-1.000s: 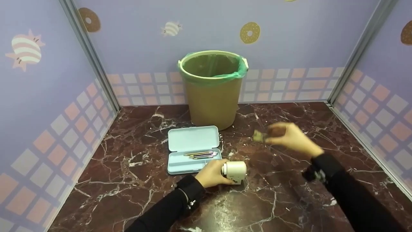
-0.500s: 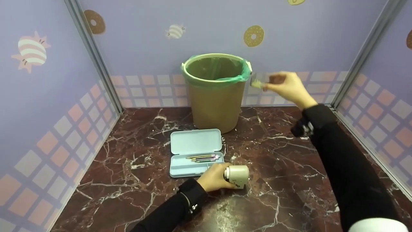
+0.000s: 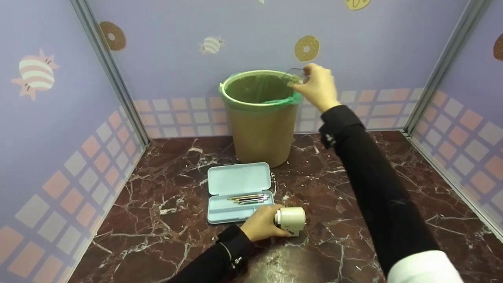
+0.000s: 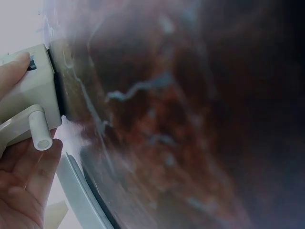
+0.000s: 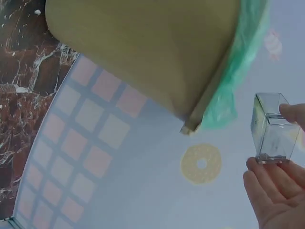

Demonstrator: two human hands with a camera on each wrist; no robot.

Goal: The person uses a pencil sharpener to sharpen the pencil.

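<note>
My left hand (image 3: 261, 225) grips a cream crank pencil sharpener (image 3: 294, 218) that stands on the dark marbled table. In the left wrist view its crank handle (image 4: 40, 131) shows beside the fingers. My right hand (image 3: 319, 85) is raised at the right rim of the waste bin (image 3: 261, 131). Between thumb and fingers it pinches a clear plastic shavings drawer (image 5: 274, 129), with yellowish shavings along one side. The bin is tan, lined with a green bag (image 5: 228, 90), whose edge hangs near the drawer in the right wrist view.
A light blue pencil case (image 3: 239, 180) lies open in front of the bin, its lid towards the back. Several pencils (image 3: 249, 199) lie in its tray. Pale specks dot the marbled table (image 3: 169, 243). Patterned walls (image 3: 165, 51) enclose the back and both sides.
My right hand has carried the drawer up from low over the table, then left to the bin's rim, tilting it there. The left hand keeps its grip on the sharpener.
</note>
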